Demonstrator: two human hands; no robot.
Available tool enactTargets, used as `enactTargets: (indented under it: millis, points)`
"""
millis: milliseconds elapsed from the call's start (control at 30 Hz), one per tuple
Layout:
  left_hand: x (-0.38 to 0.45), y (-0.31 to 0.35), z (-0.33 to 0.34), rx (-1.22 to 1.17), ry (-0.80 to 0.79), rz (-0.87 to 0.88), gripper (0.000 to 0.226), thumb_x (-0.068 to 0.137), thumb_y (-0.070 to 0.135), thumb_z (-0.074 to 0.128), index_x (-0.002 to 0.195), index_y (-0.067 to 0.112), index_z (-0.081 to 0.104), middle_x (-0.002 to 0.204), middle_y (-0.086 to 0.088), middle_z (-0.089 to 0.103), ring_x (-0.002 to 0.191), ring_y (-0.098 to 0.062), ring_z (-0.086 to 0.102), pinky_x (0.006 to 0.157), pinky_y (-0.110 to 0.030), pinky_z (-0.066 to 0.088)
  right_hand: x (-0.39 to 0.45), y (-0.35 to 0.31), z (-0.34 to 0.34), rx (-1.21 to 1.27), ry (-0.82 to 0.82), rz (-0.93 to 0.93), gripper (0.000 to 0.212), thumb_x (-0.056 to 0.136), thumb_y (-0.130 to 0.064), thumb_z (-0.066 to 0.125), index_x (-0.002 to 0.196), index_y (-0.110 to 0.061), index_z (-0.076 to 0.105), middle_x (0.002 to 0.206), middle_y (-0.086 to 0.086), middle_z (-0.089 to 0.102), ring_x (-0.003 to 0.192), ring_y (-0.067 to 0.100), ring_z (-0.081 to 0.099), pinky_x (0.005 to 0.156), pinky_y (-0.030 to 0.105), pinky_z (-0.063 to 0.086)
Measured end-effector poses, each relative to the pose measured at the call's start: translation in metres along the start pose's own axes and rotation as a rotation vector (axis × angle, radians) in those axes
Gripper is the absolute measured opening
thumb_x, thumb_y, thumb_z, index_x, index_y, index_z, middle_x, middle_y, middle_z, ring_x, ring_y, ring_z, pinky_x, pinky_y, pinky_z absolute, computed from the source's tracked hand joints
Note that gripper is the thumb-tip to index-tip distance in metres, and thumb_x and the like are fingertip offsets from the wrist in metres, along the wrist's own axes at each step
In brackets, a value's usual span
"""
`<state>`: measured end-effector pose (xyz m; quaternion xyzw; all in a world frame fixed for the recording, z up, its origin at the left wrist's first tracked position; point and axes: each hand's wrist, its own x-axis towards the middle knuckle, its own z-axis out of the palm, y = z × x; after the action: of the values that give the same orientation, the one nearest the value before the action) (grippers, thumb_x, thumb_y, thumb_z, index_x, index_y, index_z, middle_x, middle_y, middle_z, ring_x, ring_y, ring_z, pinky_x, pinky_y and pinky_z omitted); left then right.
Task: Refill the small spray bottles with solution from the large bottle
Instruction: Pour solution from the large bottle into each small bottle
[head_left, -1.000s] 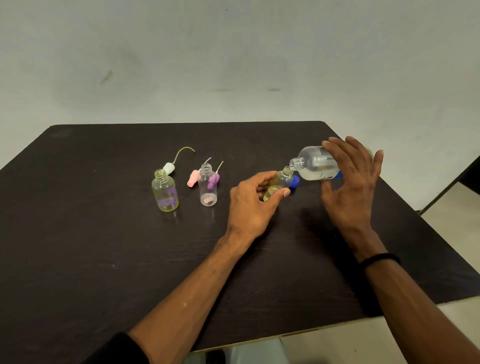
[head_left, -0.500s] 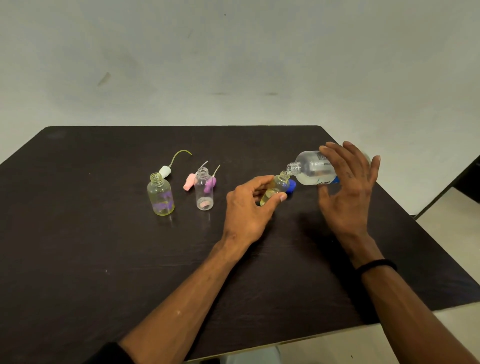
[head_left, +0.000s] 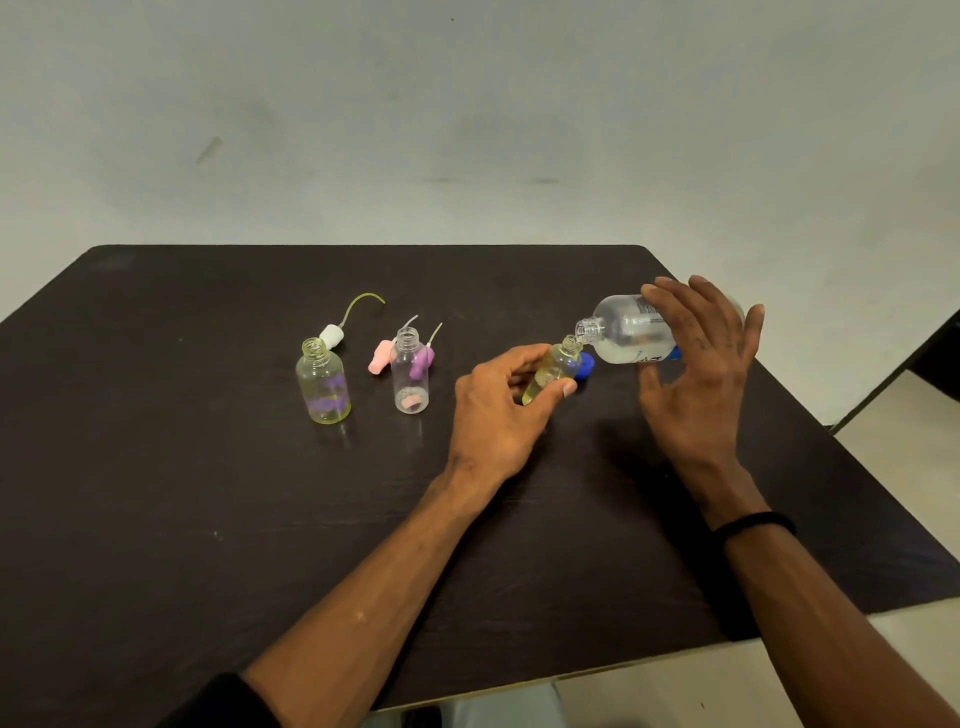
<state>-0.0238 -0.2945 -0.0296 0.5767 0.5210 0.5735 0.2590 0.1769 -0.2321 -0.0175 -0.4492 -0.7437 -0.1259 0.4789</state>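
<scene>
Fingers and thumb of the left hand (head_left: 498, 410) pinch a tilted small bottle (head_left: 551, 370) above the table (head_left: 156, 519). The right hand (head_left: 698, 374) grips the tipped large bottle (head_left: 621, 330), apparently mouth to mouth.

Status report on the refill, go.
Left hand grips small bottle. Right hand holds large bottle tipped, mouths together. Nothing blocking.
</scene>
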Motion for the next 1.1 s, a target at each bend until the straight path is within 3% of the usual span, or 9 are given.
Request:
enactTargets:
  millis: [267, 1100]
  points:
    - [0.0000, -0.0001, 0.0003, 0.001, -0.006, -0.001, 0.043, 0.086, 0.024, 0.084, 0.128, 0.021, 0.073, 0.115, 0.011, 0.077, 0.106, 0.003, 0.070, 0.096, -0.026, 0.058, 0.0002, -0.0012, -0.0010, 0.012, 0.006, 0.006, 0.082, 0.073, 0.011, 0.077, 0.147, -0.019, 0.056, 0.155, 0.004, 0.054, 0.153, 0.025, 0.037, 0.125, 0.072, 0.006]
    - [-0.0010, 0.0024, -0.0004, -0.018, -0.018, -0.008, 0.041, 0.087, 0.022, 0.084, 0.127, 0.022, 0.073, 0.112, 0.017, 0.076, 0.105, 0.007, 0.069, 0.095, -0.017, 0.056, 0.0008, -0.0016, -0.0018, -0.012, 0.019, 0.005, 0.083, 0.073, 0.012, 0.076, 0.147, -0.019, 0.056, 0.155, 0.004, 0.054, 0.153, 0.026, 0.036, 0.125, 0.072, 0.006]
